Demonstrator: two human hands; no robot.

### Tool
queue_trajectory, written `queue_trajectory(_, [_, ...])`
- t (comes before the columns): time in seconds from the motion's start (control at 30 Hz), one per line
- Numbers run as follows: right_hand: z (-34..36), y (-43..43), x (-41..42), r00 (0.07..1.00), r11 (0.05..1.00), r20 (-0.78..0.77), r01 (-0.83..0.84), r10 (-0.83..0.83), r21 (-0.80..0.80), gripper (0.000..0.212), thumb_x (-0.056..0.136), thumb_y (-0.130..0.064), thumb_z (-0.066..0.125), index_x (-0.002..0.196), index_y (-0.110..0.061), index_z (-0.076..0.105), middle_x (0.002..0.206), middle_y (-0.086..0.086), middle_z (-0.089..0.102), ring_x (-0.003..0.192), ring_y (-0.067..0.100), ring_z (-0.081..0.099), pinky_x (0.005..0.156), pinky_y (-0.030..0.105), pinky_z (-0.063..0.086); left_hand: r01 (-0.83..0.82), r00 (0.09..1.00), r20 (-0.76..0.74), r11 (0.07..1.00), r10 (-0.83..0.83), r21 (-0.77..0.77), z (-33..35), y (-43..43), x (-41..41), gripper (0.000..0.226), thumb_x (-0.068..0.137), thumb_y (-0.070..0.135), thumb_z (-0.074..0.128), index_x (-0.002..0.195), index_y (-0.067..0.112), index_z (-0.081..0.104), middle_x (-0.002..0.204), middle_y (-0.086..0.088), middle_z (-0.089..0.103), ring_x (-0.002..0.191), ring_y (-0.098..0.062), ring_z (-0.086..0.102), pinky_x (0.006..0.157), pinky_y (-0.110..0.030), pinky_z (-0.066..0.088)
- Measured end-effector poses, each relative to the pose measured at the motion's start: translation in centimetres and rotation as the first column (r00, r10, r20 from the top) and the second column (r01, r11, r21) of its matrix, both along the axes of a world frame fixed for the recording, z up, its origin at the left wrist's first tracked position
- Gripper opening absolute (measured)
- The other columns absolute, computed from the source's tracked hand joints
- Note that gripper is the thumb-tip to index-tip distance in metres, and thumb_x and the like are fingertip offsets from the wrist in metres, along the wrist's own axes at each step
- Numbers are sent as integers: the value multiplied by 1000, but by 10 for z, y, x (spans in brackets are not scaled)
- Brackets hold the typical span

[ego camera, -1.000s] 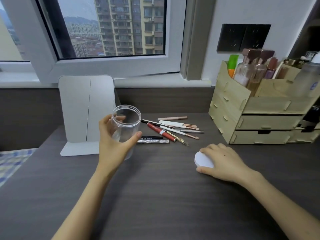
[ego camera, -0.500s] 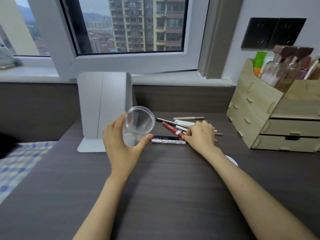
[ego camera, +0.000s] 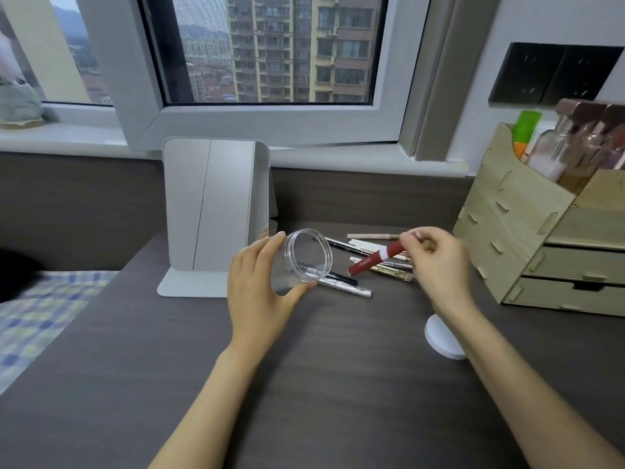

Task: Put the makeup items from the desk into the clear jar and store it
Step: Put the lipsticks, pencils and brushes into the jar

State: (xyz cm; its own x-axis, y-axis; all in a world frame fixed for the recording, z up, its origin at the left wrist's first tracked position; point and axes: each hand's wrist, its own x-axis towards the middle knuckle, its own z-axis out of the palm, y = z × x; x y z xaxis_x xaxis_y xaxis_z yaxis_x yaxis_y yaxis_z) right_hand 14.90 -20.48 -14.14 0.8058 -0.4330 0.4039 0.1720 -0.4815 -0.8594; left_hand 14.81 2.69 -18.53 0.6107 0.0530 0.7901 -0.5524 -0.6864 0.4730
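From the head camera, the left hand (ego camera: 260, 292) is wrapped around the clear jar (ego camera: 299, 260), thumb under it and fingers over the far side, holding it off the tabletop (ego camera: 304, 384) and tilted so its open mouth faces right. The jar looks empty; a black pencil (ego camera: 333, 275) lying on the tabletop shows through its wall.

The right hand (ego camera: 436, 262) is closed in a pinch on the upper end of a red lipstick tube (ego camera: 375, 260), which has a white band near the fingers. The tube slants down to the left, its lower end close to the jar's mouth but apart from it, and it is lifted clear of the other items.

The rest of the makeup items lie in a loose pile (ego camera: 382, 262) on the tabletop toward its back edge, between the two hands: slim pencils and brushes in black, white, beige and gold. A silver tube (ego camera: 345, 288) lies just in front of the black pencil, below the jar.

A round white lid (ego camera: 441, 338) lies flat on the tabletop, partly under the right forearm. A folding mirror (ego camera: 211, 211) stands near the back edge behind the left hand. A wooden organiser (ego camera: 527, 238) with drawers sits at the right edge, with bottles in its top compartment.
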Motion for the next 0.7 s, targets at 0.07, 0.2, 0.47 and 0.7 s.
queue_trajectory(0.07, [12,-3,-24,993,971,106,-71,48,230,22,88,-15,58,68,-22,64,55,-1,54,46,8,44,42,21,38,-1,1000,-20,1000,1,16,-2,-1,1,76,59,31,88,124,12,55,119,-9,61,110,-29,53,91,-33,39])
queue_trajectory(0.2, [28,-1,-52,964,884,247,-195,93,426,20,91,-13,57,75,-22,65,49,-11,57,44,3,46,41,15,41,20,1000,-22,996,-18,84,-5,-4,1,74,60,29,87,125,11,56,119,-10,60,109,-25,49,90,-37,42])
queue_trajectory(0.47, [5,48,-49,952,951,76,-303,298,57,22,89,-5,57,80,-24,62,65,-4,58,53,8,51,55,27,46,16,1000,-13,989,-14,148,-8,-5,1,75,60,30,87,125,12,55,119,-12,60,109,-24,47,87,-40,45])
queue_trajectory(0.7, [-10,65,-42,901,807,-45,-409,432,-426,21,89,-12,59,108,-13,68,81,-5,51,74,9,45,68,14,32,50,998,-31,990,-46,135,-8,-6,0,73,63,34,85,127,14,54,119,-10,60,108,-26,51,88,-37,44])
